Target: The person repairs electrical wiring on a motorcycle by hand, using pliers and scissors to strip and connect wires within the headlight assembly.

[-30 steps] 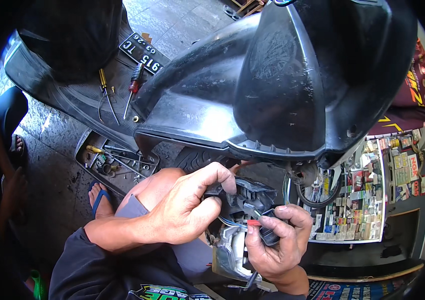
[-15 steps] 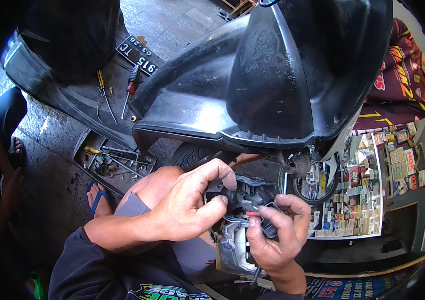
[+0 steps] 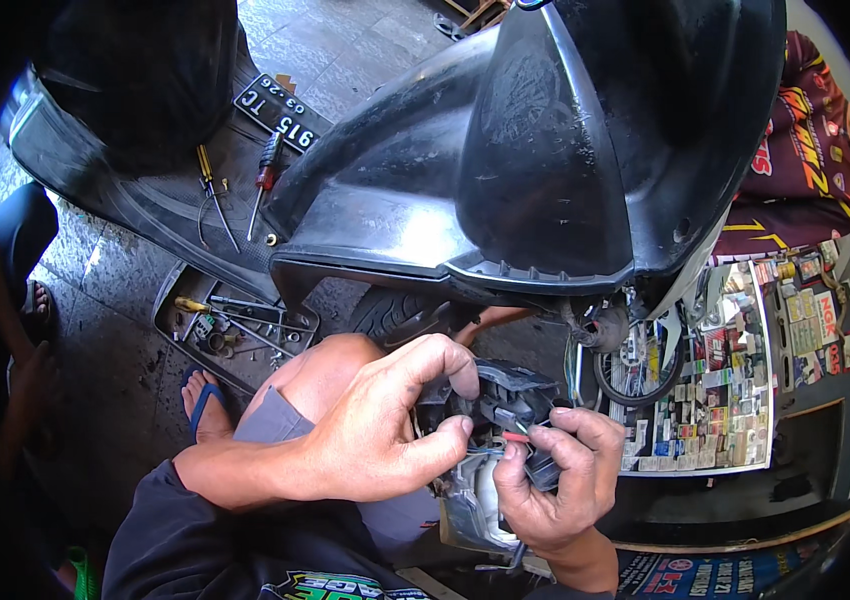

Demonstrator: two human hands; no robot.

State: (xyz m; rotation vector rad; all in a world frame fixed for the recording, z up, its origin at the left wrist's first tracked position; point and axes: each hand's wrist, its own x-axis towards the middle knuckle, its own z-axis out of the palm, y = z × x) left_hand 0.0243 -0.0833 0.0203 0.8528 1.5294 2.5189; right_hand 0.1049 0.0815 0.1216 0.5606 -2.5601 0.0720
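Observation:
My left hand (image 3: 395, 420) grips the edge of a black plastic housing (image 3: 515, 378) with curled fingers and thumb, over my knee. My right hand (image 3: 565, 480) pinches a small red piece (image 3: 514, 437) and a dark connector part at the housing's front, fingertips close to a thin green wire. Below them is a pale, translucent lamp-like body (image 3: 475, 500), partly covered by my hands. Above stands the scratched black scooter front panel (image 3: 535, 150).
An open tray (image 3: 167, 308) of tools and small parts lies left. Screwdrivers (image 3: 267, 165) and a plate rest on the scooter floorboard (image 3: 145, 190). Another person (image 3: 20, 250) sits far left; another in maroon (image 3: 795, 150) is at right, above a display case (image 3: 690, 420) of small packages.
My left hand has shifted slightly right on the housing, its thumb moving nearer the red piece. My right hand keeps its pinch. The person in maroon shows more at the right.

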